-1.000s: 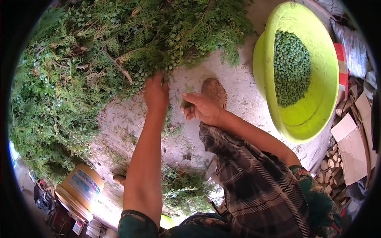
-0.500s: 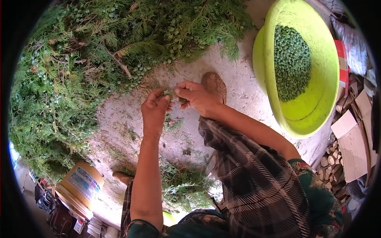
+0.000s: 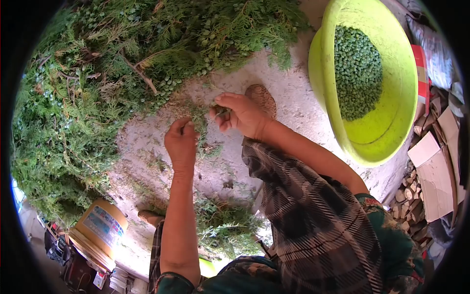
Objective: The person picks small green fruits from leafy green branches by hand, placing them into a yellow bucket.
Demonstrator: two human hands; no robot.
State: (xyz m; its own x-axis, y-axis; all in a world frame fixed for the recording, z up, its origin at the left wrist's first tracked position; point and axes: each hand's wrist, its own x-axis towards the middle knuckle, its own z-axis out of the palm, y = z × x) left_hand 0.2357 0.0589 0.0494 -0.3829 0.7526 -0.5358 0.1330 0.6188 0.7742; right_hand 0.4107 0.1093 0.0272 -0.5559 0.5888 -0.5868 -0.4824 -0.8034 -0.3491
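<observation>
two bare hands work one small green sprig (image 3: pixel 201 122) over a pale concrete floor (image 3: pixel 293 112). the left hand (image 3: pixel 181 142) has its fingers closed together on the sprig's lower end, while the right hand (image 3: pixel 240 115), just to the right, pinches the top between thumb and fingertips. one large heap of cut evergreen branches (image 3: pixel 112 63) fills the far left; a second, smaller clump (image 3: pixel 225 228) lies near the person's plaid lap. one lime-green basin (image 3: pixel 387 137), far right, holds a mound of green berries (image 3: pixel 357 68). one yellow bucket (image 3: pixel 100 228) stands near left.
</observation>
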